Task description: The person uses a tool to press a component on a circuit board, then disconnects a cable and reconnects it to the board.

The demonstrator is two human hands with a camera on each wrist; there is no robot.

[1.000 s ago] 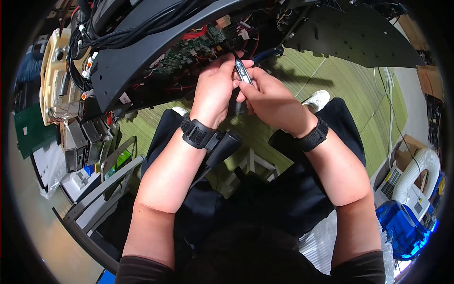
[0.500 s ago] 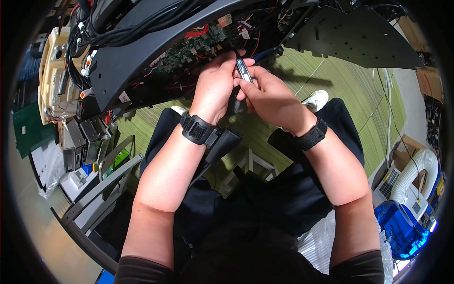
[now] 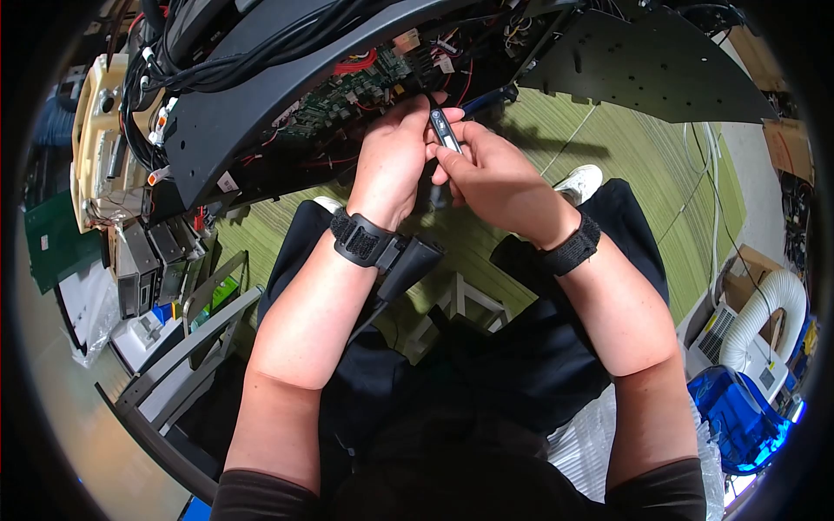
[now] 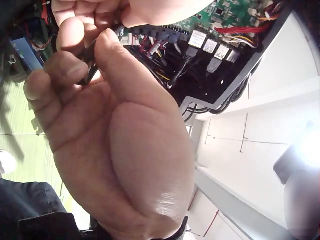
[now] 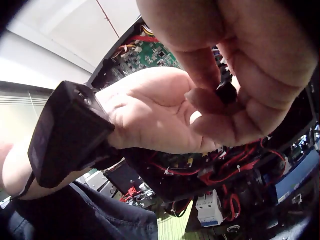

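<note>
While left hand (image 3: 395, 161) and right hand (image 3: 514, 189) fingers pinched the black tool (image 3: 442, 124), its long axis ran forward-left, toward the machine (image 3: 221, 126).

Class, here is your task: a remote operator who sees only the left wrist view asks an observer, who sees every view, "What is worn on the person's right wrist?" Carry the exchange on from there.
Observer: In the head view, a black strap circles the wrist of the right hand.
Operator: I get the left hand close up and only a bit of the slim black object. What lies out past the right arm?
Observer: The head view shows a white ribbed hose, bent in an arch.
Operator: And what does the right wrist view add?
Observer: A white block, lower in that picture than both hands.
</note>
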